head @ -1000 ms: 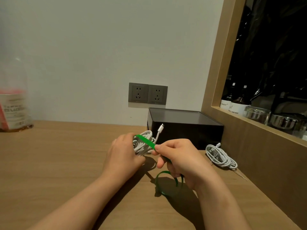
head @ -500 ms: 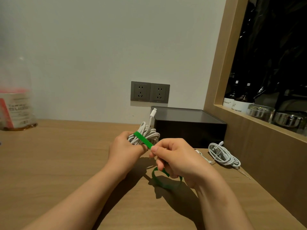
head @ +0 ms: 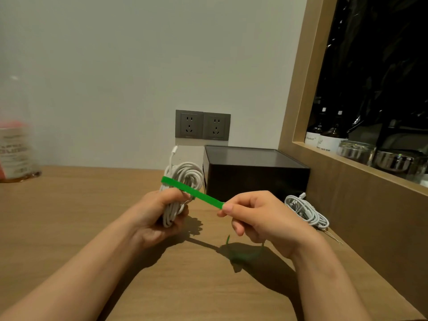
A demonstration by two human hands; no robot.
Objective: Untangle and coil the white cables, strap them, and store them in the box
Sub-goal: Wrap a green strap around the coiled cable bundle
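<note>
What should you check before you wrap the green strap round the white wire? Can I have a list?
1. The left hand grips the coiled cable: ok.
2. The green strap lies across the coil: ok.
3. The right hand pinches the strap, pulled straight: ok.
4. The strap is closed round the coil: not ok, not yet.
5. The box is open for storing: cannot tell.
6. The second cable by the box is strapped: not ok, no strap shows.

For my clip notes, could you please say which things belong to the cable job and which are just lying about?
Job: coiled white cable in the left hand, green strap pinched by the right hand, second white cable, black box.
Lying about: wall sockets, labelled jar, shelf bottles.
</note>
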